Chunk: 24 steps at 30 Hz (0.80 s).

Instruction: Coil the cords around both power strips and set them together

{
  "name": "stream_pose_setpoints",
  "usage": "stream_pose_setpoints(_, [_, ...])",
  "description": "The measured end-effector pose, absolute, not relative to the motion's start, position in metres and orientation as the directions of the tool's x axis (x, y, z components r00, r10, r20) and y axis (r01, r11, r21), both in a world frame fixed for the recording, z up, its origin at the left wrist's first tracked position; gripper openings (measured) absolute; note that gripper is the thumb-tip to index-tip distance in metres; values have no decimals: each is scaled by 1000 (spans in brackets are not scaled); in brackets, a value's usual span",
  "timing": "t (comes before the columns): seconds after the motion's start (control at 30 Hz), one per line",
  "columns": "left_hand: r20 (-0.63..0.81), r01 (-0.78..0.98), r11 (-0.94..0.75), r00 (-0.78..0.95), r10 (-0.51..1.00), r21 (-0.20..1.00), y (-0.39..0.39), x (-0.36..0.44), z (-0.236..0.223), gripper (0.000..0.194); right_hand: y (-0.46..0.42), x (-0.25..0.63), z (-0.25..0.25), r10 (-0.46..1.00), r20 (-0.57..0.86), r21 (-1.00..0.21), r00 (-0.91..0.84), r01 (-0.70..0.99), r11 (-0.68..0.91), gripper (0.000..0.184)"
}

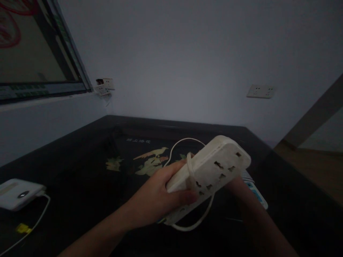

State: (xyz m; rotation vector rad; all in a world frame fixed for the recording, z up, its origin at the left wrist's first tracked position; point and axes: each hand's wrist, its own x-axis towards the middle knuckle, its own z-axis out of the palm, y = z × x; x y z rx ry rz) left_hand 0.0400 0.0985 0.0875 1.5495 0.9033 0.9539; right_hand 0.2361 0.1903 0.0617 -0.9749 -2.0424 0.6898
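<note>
My left hand (168, 194) is closed around a white power strip (214, 171), thumb across its socket face. The strip is tilted, with its far end up to the right. Its white cord (190, 167) wraps once around the body and loops out above and below it. My right hand (237, 185) is behind the strip's right part, so its fingers are hidden. Beside my right wrist, partly covered by the arm, lies a white and blue object (257, 194) with what look like sockets.
Below my hands is a glossy black table (88, 150) with a bird and leaf picture. A white power bank-like device (20, 192) with a cable and yellow tag (23, 228) lies at left. Wall sockets (260, 91) are on the back wall; a window (40, 50) is at upper left.
</note>
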Motion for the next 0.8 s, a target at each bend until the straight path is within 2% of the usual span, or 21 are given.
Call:
stream_pose_setpoints(0.17, [178,106,-218,298,938,970,107,36,86,36,185,232,74,785,499,-674,-367,405,618,11])
stream_pose_setpoints(0.3, [182,23,-194,257,949,981,113,30,86,43,174,226,91,822,345,-698,-454,461,548,25])
stream_pose_setpoints(0.47, [203,-99,-186,207,957,978,120,22,88,45,170,219,90,826,272,-720,-494,465,515,31])
stream_pose_setpoints(0.67, [172,-256,-105,257,951,961,116,10,95,49,176,220,82,772,202,-808,-603,343,480,32])
stream_pose_setpoints(0.8, [191,-299,-133,177,965,945,114,-2,107,53,182,234,86,806,97,-898,-583,298,323,33])
